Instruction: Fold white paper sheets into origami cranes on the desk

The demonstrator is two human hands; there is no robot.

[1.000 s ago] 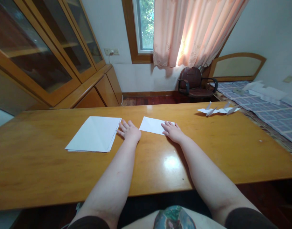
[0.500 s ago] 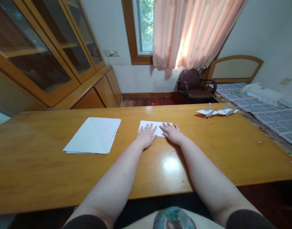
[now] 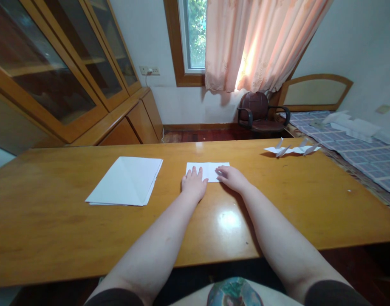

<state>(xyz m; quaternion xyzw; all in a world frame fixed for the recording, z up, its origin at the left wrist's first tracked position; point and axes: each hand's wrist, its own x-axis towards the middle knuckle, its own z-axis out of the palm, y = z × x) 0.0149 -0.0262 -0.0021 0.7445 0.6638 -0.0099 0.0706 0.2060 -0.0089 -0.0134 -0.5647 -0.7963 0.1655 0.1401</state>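
A folded white sheet of paper [image 3: 210, 171], a wide rectangle, lies flat on the wooden table in front of me. On its left part my left hand [image 3: 194, 183] rests palm down, fingers spread and stretched forward. At the right end of the sheet is my right hand [image 3: 232, 177], its fingers bent and slightly apart over the paper's edge. Whether its fingertips press on the paper cannot be made out. To the left lies a stack of square white paper [image 3: 125, 180] with a faint diagonal crease on top.
Folded paper cranes [image 3: 292, 149] stand near the table's far right corner. Beyond the wooden table [image 3: 48, 221] are an armchair [image 3: 258, 111], a bed with a checked sheet [image 3: 351, 144] and a curtained window. A glass-door cabinet [image 3: 70, 76] rises at the left.
My right hand has gone from flat, spread fingers to bent ones at the paper's right end. My left hand has shifted slightly back and stays flat on the sheet.
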